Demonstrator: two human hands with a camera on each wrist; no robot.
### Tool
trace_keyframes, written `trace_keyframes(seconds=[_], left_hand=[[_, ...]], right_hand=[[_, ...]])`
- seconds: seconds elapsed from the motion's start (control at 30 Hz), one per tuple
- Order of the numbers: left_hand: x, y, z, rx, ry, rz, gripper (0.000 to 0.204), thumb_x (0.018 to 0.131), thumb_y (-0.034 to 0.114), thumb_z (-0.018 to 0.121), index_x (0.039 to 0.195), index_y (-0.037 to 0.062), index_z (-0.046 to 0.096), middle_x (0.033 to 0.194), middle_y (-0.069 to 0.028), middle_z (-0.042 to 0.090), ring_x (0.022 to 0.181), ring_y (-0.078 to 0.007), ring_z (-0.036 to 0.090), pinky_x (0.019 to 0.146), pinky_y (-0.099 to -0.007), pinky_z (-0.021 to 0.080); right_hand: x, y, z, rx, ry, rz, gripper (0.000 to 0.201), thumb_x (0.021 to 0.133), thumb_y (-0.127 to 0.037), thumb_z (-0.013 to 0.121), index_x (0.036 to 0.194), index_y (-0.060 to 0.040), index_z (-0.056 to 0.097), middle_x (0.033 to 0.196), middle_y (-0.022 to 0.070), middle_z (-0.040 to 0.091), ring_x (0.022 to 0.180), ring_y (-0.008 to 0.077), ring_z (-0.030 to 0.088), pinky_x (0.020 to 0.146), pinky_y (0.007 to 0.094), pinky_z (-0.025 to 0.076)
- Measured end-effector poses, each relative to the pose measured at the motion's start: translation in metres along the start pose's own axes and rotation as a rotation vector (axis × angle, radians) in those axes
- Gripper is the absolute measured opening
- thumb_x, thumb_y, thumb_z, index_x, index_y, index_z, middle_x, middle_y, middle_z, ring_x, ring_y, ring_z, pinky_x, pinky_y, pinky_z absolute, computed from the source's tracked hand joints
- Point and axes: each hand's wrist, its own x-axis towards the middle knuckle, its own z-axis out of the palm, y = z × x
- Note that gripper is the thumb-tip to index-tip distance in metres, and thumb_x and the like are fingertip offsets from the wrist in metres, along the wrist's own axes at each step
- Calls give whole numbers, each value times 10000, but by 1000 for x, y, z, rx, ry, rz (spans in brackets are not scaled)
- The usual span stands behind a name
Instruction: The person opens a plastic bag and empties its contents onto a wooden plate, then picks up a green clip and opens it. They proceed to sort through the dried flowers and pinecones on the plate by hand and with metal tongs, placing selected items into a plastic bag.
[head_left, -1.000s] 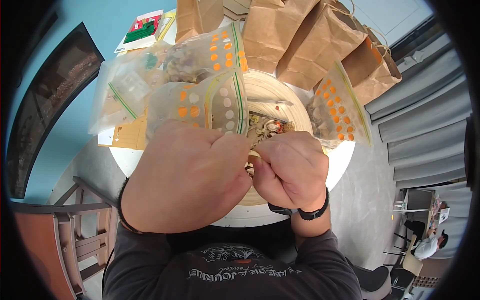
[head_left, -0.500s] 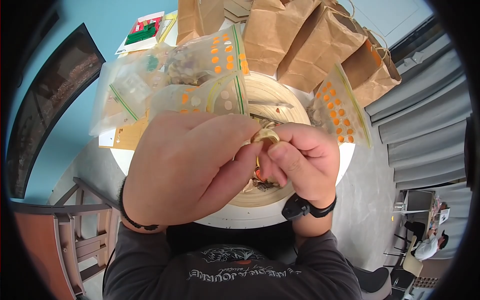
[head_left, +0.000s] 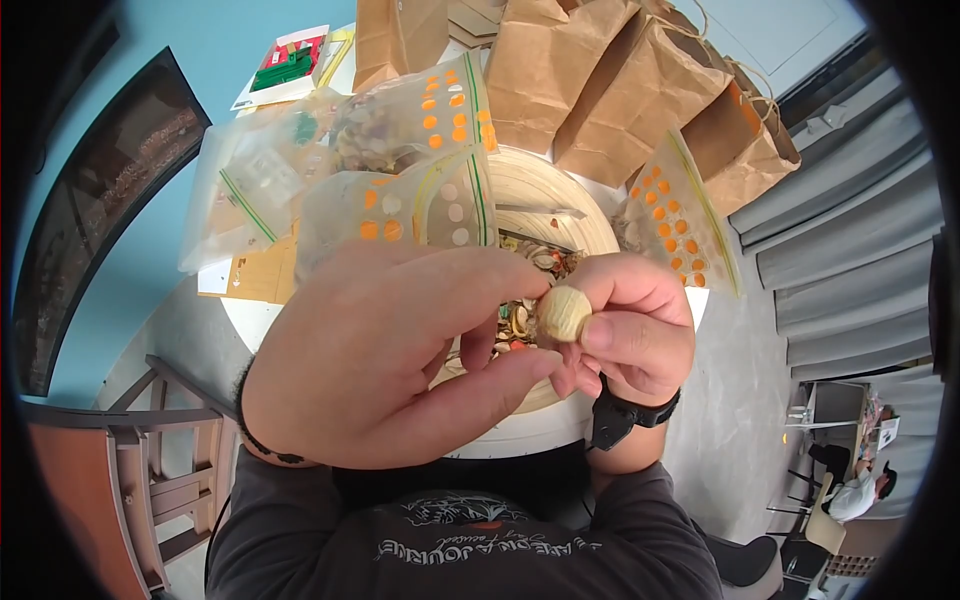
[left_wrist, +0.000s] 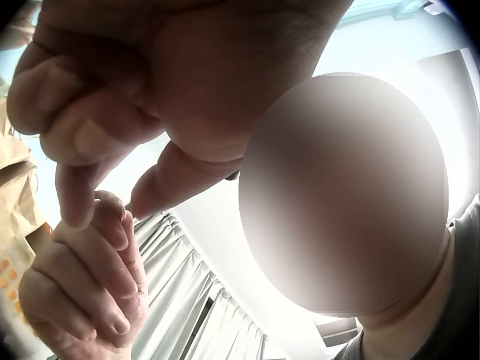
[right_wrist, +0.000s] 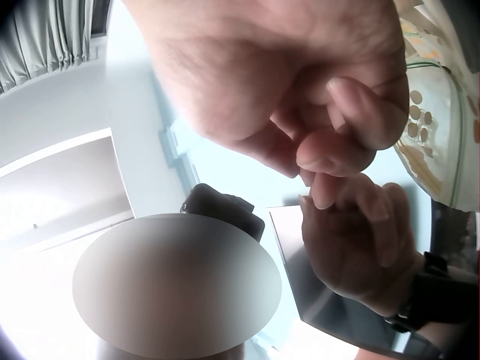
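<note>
A small pale cream, rounded piece with fine ridges, shell-like [head_left: 564, 314], is pinched between the thumb and forefinger of my right hand [head_left: 645, 325]. My left hand [head_left: 370, 345] is just beside it, thumb and forefinger spread apart, the forefinger's tip close to the piece's upper left. Below both hands is a round wooden tray [head_left: 596, 205] with a heap of small mixed pieces [head_left: 517, 320], largely covered by my left hand. In the left wrist view, the piece [left_wrist: 112, 201] shows only as an edge at my right fingertips.
Zip bags with orange dots [head_left: 410, 115] stand left of the tray, and another dotted bag [head_left: 675, 215] stands at its right. Brown paper bags [head_left: 640, 85] line the back. A knife-like blade [head_left: 540, 209] lies across the tray. A white box with green and red pieces [head_left: 283, 62] sits back left.
Both hands were close together on the piece, which showed a curved, hollow side. My left thumb and forefinger have parted from it, and my right hand has moved slightly right, its ridged side now showing.
</note>
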Motion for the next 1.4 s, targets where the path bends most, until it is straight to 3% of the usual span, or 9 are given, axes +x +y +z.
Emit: trace_keyframes(seconds=[0.23, 0.47, 0.6, 0.73, 0.93, 1.4], left_hand=[[-2, -7, 0, -116, -131, 3, 163, 911, 34, 778, 1052, -9, 706, 698, -18, 657, 480, -80, 558, 461, -253, 365], [0, -3, -7, -201, -229, -44, 82, 934, 44, 757, 951, 10, 684, 694, 1, 639, 495, -77, 567, 468, -258, 379], [0, -4, -9, -201, -268, -53, 96, 933, 48, 762, 964, -2, 686, 692, -10, 640, 495, -89, 576, 466, -261, 383], [2, -7, -7, -187, -274, 54, 114, 931, 43, 765, 989, -24, 693, 687, -38, 642, 490, -109, 583, 457, -267, 376], [1, -11, -8, -284, -274, 85, 116, 886, -3, 798, 956, -24, 708, 660, -43, 635, 465, -110, 576, 432, -278, 340], [1, -12, -6, -386, -298, 38, 95, 860, -39, 795, 851, 12, 715, 623, -28, 634, 451, -79, 575, 424, -255, 336]], right_hand=[[-2, 0, -1, -108, -53, 3, 150, 912, -63, 657, 920, 68, 730, 728, 86, 704, 540, 87, 525, 511, 257, 388], [-2, 0, -2, -280, -168, -35, 136, 905, -64, 669, 937, 48, 739, 767, 79, 723, 577, 88, 569, 516, 260, 407], [-6, -1, 0, -292, -152, -19, 127, 957, -64, 672, 978, 44, 736, 791, 79, 737, 615, 120, 605, 562, 279, 444], [-4, -3, -8, -320, -224, 9, 125, 998, -74, 682, 992, 43, 728, 802, 77, 747, 652, 164, 655, 599, 313, 478], [3, 2, -11, -409, -339, -136, 95, 945, -51, 749, 975, 35, 724, 777, 99, 729, 672, 218, 698, 600, 335, 495], [8, 2, -8, -584, -424, -214, 114, 970, -96, 727, 915, -4, 689, 720, 101, 618, 621, 323, 630, 560, 384, 438]])
